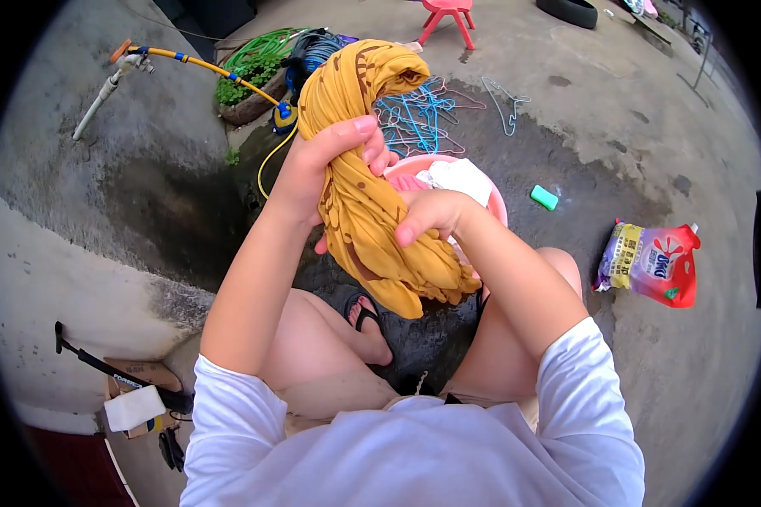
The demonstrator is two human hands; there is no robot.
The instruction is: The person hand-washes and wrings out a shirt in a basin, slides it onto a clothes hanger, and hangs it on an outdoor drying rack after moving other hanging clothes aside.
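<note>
- Cloth [359, 193], yellow and bunched, is held up in midair, partly hiding the pink basin [500, 207].
- Left grip [314, 171] and right grip [440, 211] both clamp it.
- Twisting firmly in opposite directions, loose folds gathered above the damp floor [550, 156], should work best.

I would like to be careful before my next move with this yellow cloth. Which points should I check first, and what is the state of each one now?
1. Left hand has a grip on the yellow cloth: ok, it is wrapped around the upper part.
2. Right hand also has a grip: ok, lower on the cloth.
3. Pink basin empty: not ok, a white cloth is in it.
4. Green bar away from the hands: ok, it lies apart, beyond the basin.
5. Hangers sorted: not ok, most lie in a tangled heap.
6. Yellow cloth free of drips: cannot tell.
</note>
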